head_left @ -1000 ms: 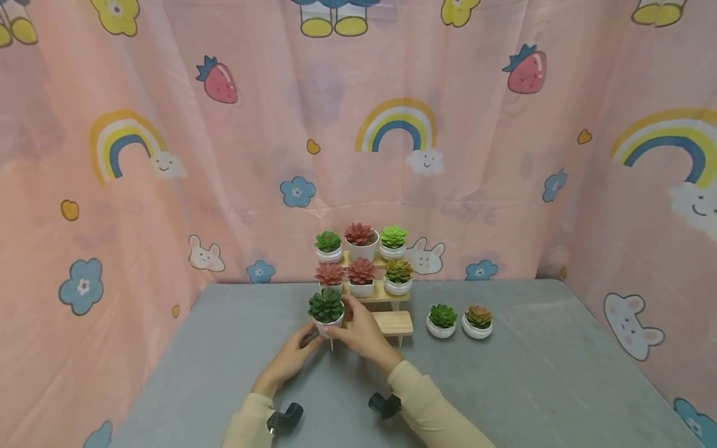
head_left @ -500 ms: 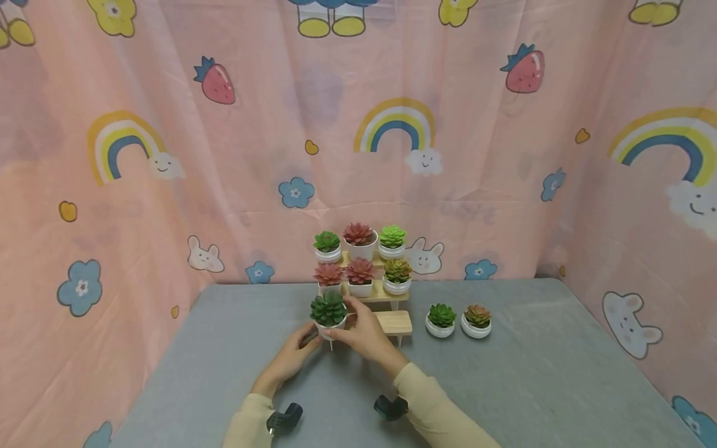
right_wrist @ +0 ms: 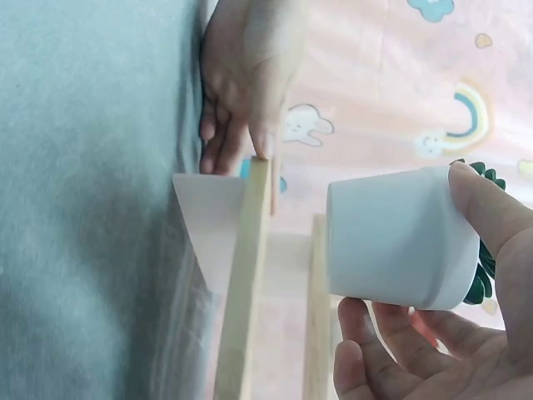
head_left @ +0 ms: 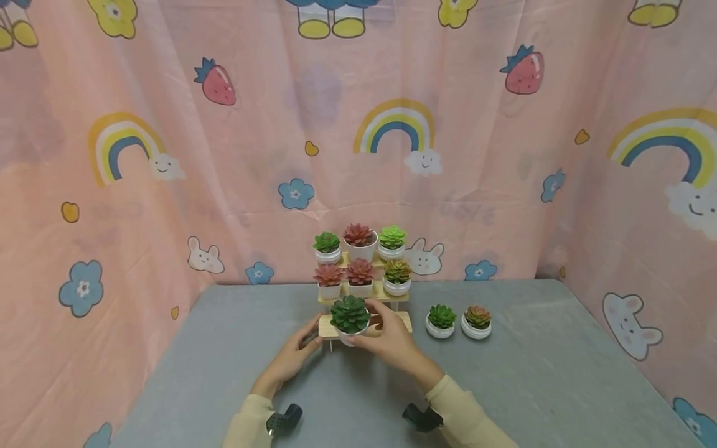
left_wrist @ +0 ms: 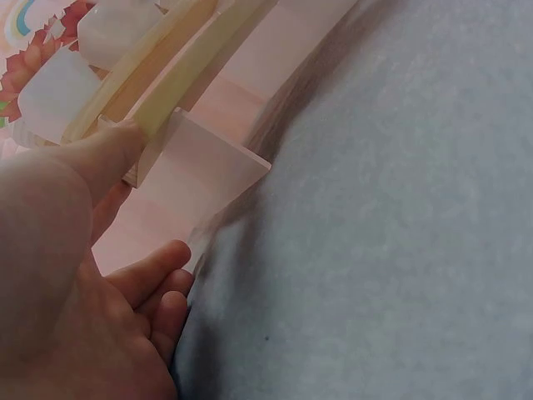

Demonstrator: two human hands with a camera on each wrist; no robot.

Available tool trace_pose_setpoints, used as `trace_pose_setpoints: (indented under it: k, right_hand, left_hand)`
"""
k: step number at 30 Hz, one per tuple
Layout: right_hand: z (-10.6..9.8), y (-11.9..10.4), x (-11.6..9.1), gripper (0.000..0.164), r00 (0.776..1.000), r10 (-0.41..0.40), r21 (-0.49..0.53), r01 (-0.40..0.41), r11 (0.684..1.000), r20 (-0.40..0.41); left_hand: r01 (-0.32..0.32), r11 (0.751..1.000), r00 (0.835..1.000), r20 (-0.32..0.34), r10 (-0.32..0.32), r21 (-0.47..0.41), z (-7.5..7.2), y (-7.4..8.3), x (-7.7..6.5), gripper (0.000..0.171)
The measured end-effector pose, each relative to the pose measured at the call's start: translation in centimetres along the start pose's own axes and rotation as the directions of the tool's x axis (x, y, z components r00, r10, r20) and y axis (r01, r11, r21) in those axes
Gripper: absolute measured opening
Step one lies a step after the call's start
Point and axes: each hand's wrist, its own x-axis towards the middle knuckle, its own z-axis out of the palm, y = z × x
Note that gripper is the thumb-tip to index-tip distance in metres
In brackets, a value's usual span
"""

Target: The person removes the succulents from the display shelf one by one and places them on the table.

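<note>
Moved rightward since the earlier frame: right hand (head_left: 394, 342) with dark green plant (head_left: 350, 314), from the left end of the bottom shelf to near its middle.

Right fingers: gripping a white pot (right_wrist: 400, 242), thumb near the rim on one side, other fingers bent on the opposite side. Pot and plant are above the bottom shelf (head_left: 327, 328), apart from its board.

Left hand (head_left: 291, 358): thumb and index finger pinching the left end of that shelf, remaining fingers loosely bent below.

Middle shelf (head_left: 394, 298), left to right: two reddish plants (head_left: 360, 272), one olive-yellow plant (head_left: 397, 272), white pots.

Top shelf (head_left: 378, 263), left to right: green plant (head_left: 327, 242), larger red plant (head_left: 360, 235), bright green plant (head_left: 392, 237), white pots.

Right of the shelves, on the grey table (head_left: 532, 361): leafy green plant (head_left: 441, 317) and orange-tinged plant (head_left: 478, 317), side by side, slightly apart, round white pots.

Wrists: cream sleeves (head_left: 476, 414), dark cameras (head_left: 284, 419).

Behind: pink curtain (head_left: 252, 155), rainbows, strawberries, rabbits, flowers.
</note>
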Motion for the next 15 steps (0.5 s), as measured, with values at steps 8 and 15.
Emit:
trace_pose_setpoints:
  k: [8,15]
  right_hand:
    - [-1.7,-0.1,-1.2,0.069,1.000,-0.020,0.000,0.020,1.000,-0.014]
    - [-3.6,0.4,-2.1,0.071,0.999,-0.032,-0.028,0.031,0.999,-0.026]
  left_hand:
    - [0.007,1.000,1.000,-0.004,-0.007,-0.008,-0.2,0.0,-0.2,0.061]
    - [0.011,1.000,1.000,-0.005,-0.011,0.025,0.0,0.0,0.1,0.061]
